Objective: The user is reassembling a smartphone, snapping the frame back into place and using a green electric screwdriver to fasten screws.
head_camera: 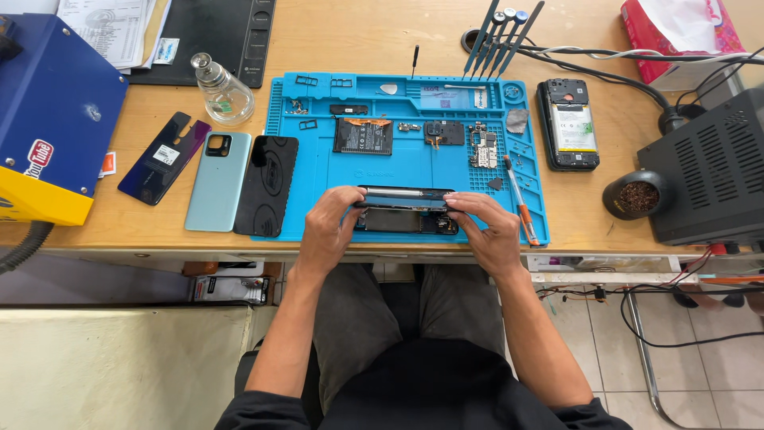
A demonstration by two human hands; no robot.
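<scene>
Landmark: blue repair mat (414,171) on the wooden desk (358,32); every place below is told from it.
Far left of the mat: blue and yellow machine (48,119).
Left of the mat: dark purple back cover (163,158), pale green back cover (218,181) and black panel (267,185), 3 flat pieces side by side, the black one overlapping the mat's left edge.
Behind the mat's left corner: glass bottle (225,94).
Left hand (328,231): at the mat's front edge, fingers curled shut round the left end of the opened phone (406,209).
Opened phone: on the front middle of the mat, long axis running left to right, spanning the gap between the 2 hands; its upper layer looks tilted up from the lower frame.
Key relation: each hand grips 1 end, so neither is nearer; the phone lies straight between them, along the mat's front edge.
Middle of the mat: battery (363,136), small boards (481,147).
Right hand (487,231): fingers pinched closed on the phone's right end.
Right part of the mat: orange-handled tool (521,205), just beside the right hand.
Right of the mat: second open phone (567,123), then a black station (704,171).
</scene>
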